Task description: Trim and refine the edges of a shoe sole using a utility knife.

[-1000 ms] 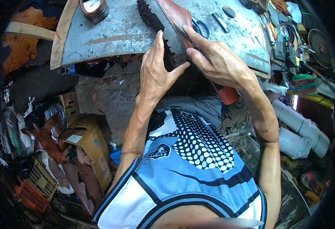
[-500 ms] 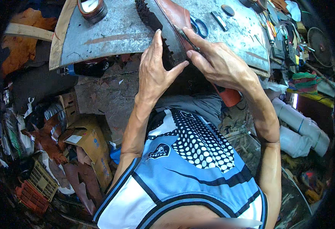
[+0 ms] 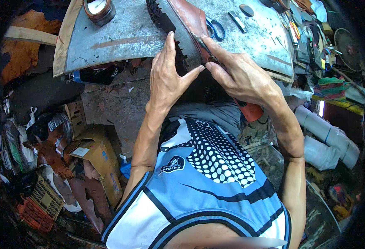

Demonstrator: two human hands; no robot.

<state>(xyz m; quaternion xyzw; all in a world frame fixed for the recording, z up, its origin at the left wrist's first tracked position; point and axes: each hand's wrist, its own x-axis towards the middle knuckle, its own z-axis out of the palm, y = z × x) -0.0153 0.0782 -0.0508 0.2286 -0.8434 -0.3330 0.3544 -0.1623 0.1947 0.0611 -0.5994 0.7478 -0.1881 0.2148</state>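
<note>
A brown leather boot lies tilted across the near edge of the table, its black lugged sole facing left. My left hand grips the sole, fingers along its treads and thumb reaching toward the heel end. On the other side, my right hand is closed on a slim dark tool lying along the seam between sole and upper; its kind is mostly hidden by my fingers. Below my right wrist, a reddish-brown leather part hangs down, apparently the boot's shaft.
On the metal-topped table lie blue-handled scissors, a small dark block, an oval piece and a brown round container. Tools crowd the right side. A cardboard box and leather scraps fill the lower left.
My right hand has slid slightly toward me along the sole's edge. The boot has shifted a little to the left, and my left hand keeps nearly the same place.
</note>
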